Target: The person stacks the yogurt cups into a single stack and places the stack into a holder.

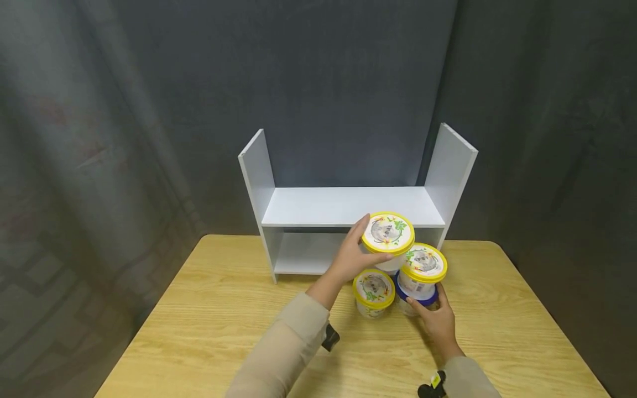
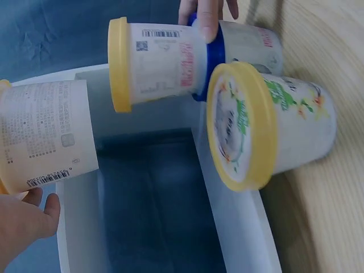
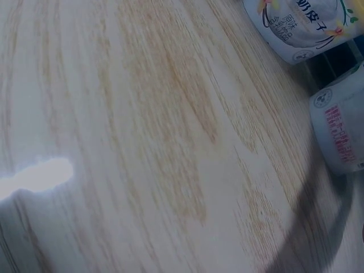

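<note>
My left hand (image 1: 349, 257) grips a white tub with a yellow lid (image 1: 388, 232), raised in front of the shelf; in the left wrist view its printed side (image 2: 48, 133) faces the camera. To the right, two tubs are stacked: a yellow-lidded one (image 1: 424, 264) on top of a blue-lidded one (image 1: 402, 304). My right hand (image 1: 440, 323) grips the lower tub around its blue lid, thumb in front and fingers at the right side. Another yellow-lidded tub (image 1: 374, 292) stands upright on the table, left of the stack. The right wrist view cuts off the right hand.
A white two-level shelf unit (image 1: 343, 205) with tall side panels stands at the table's back, directly behind the tubs. The wooden table (image 1: 209, 326) extends to both sides. Dark curtains (image 1: 348, 88) hang behind and beside it.
</note>
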A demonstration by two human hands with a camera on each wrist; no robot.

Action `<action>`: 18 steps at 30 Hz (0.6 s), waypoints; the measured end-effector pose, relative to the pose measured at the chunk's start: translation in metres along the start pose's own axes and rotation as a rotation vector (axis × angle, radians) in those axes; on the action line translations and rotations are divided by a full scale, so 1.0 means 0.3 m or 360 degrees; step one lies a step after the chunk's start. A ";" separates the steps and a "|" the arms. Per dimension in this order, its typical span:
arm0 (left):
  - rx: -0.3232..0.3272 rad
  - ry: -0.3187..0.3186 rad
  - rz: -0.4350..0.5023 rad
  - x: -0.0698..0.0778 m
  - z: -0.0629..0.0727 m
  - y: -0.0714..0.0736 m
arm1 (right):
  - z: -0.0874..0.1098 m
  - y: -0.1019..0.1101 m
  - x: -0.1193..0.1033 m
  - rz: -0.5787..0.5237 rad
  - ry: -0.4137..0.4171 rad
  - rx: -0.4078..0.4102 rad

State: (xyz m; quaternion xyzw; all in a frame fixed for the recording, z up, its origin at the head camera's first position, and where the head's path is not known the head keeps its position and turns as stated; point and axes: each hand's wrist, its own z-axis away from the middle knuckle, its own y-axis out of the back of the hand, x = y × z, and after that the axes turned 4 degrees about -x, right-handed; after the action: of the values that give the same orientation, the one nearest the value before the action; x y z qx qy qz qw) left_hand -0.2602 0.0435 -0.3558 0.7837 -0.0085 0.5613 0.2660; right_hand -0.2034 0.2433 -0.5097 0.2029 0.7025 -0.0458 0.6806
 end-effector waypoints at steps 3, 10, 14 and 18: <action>-0.0020 -0.0019 0.0014 0.023 -0.017 -0.016 | -0.002 0.003 0.001 -0.0007 0.0001 -0.0001; -0.0072 0.0000 0.0009 0.056 -0.053 -0.064 | -0.002 0.010 0.014 0.0050 -0.0007 -0.0015; -0.0101 0.0004 0.0018 0.065 -0.067 -0.089 | 0.004 0.009 0.017 -0.0011 -0.0019 -0.0021; -0.0103 0.0013 -0.0004 0.066 -0.084 -0.112 | 0.005 0.007 0.014 -0.0041 -0.0014 -0.0019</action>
State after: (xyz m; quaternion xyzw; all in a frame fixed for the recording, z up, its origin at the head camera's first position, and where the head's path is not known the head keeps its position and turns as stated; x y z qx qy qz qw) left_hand -0.2645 0.0887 -0.3461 0.7723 -0.0246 0.5635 0.2921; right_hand -0.2012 0.2458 -0.5134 0.1896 0.7023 -0.0514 0.6842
